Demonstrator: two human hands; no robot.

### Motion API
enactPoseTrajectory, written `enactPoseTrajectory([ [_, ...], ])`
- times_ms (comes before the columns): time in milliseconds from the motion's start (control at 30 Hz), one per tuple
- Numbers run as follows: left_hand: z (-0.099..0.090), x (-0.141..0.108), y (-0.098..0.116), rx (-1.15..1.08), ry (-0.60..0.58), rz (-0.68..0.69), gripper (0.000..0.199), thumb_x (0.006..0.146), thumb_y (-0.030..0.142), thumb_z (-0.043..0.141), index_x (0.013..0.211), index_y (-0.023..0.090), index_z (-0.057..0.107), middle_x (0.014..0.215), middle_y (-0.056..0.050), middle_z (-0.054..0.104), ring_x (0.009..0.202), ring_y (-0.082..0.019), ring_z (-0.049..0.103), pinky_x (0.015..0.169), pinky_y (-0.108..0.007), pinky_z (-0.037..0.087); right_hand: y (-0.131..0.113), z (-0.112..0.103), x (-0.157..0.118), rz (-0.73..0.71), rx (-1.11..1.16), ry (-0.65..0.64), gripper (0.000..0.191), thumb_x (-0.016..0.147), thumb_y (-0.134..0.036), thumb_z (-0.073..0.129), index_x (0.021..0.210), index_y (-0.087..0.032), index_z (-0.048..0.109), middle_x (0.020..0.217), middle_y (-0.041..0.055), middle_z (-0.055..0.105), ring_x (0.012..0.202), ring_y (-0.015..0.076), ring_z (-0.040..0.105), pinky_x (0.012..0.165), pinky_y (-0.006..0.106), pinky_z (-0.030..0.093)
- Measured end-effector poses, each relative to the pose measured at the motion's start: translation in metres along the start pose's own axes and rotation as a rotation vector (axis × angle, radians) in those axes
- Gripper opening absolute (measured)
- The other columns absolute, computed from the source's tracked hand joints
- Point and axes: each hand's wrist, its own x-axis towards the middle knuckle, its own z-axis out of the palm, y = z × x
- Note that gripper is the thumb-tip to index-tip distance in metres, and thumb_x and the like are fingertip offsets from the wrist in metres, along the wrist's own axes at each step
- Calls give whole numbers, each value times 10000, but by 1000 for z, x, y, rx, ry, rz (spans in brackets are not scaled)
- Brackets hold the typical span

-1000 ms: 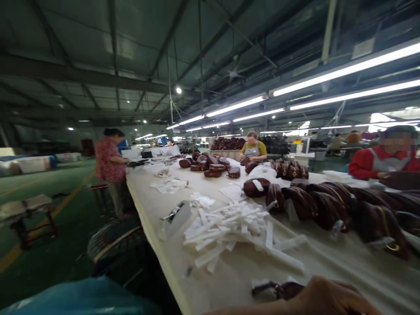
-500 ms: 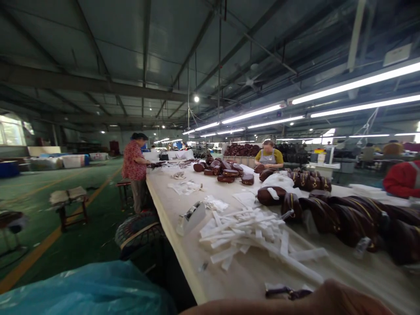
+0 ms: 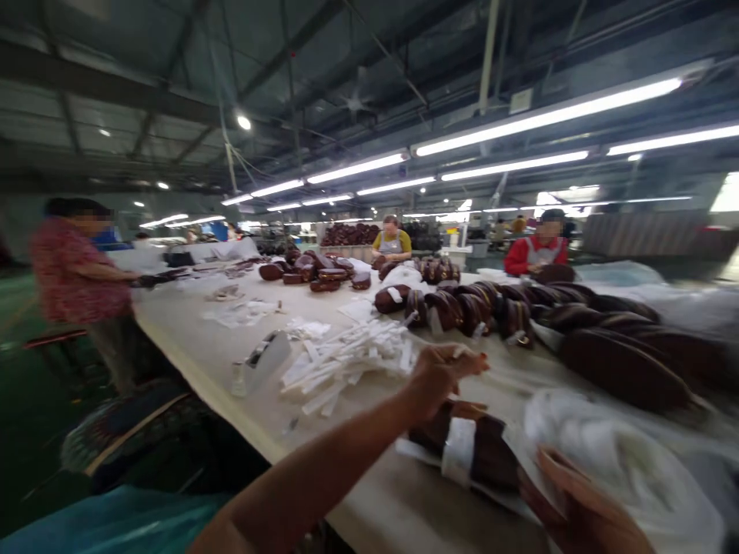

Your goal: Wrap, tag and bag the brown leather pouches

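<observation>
My left hand point(image 3: 442, 377) is over the table, its fingers pinched together above a dark brown bag point(image 3: 490, 454); what is between the fingertips is too blurred to name. A white strip point(image 3: 459, 452) wraps round that bag, which lies near the table's front edge. My right hand point(image 3: 583, 500) is at the lower right, beside the bag's right end and in front of a bundle of white wrapping point(image 3: 612, 446). Motion smears its fingers, and its grip cannot be made out. A pile of white strips point(image 3: 346, 362) lies beyond my left forearm.
Rows of brown bags point(image 3: 623, 362) run along the right side of the table point(image 3: 231, 408). A tape dispenser point(image 3: 269, 358) stands left of the strips. People work at the left point(image 3: 81, 261), far side point(image 3: 391, 240) and right point(image 3: 536, 250). Blue plastic point(image 3: 109, 523) is at lower left.
The view has swung to the right. My left hand has come up from the bottom edge over the table. My right hand, the wrapped bag and the white bundle have come into view.
</observation>
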Motion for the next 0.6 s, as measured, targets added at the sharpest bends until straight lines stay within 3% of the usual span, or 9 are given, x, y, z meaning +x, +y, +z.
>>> enactPoseTrajectory([
  [133,-3,7,3,-47,-66,-29,415,591,497,721,526,109,588,642,-62,599,538,-83,480,368,-152,267,1,-8,-2,108,55,166,228,544,-322,848,676,-216,695,732,13,674,655,158,608,559,243,497],
  [333,-2,9,-8,-85,-75,-137,459,552,531,746,666,101,633,531,-24,552,449,-79,468,352,-166,239,6,-17,-1,94,93,141,207,584,-307,826,704,-195,699,720,20,672,619,130,587,531,207,463],
  [467,-3,12,-15,-91,-62,-162,461,549,535,752,658,107,622,465,7,511,377,-53,395,354,-173,206,10,-21,-2,92,80,173,205,590,-316,823,694,-196,693,661,5,633,564,115,537,506,206,438],
  [600,-6,12,-19,-88,-77,-156,452,572,529,737,655,101,623,395,30,453,337,-42,325,368,-184,172,17,-18,-2,-86,-133,287,187,642,-363,787,681,-212,683,616,-14,595,564,112,499,526,208,416],
])
